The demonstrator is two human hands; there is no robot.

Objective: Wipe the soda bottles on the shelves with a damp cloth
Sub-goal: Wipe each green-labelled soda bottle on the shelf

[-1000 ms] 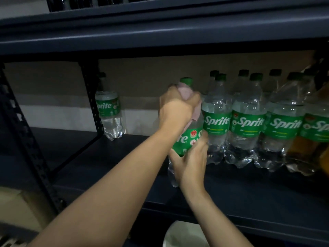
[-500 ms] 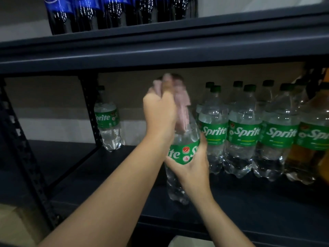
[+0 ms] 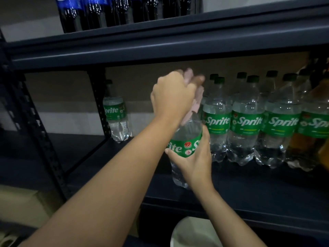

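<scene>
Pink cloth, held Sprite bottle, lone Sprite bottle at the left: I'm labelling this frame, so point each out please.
pink cloth (image 3: 197, 102): head view, on the fold hanging below the left hand.
held Sprite bottle (image 3: 185, 147): head view, on its green label.
lone Sprite bottle (image 3: 114, 111): head view, on its green label.

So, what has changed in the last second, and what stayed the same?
The left hand, gripping the pink cloth, moved from the bottle's shoulder up over its cap, now hidden. The right hand kept its grip at the label. The row of bottles stayed on the shelf.
</scene>
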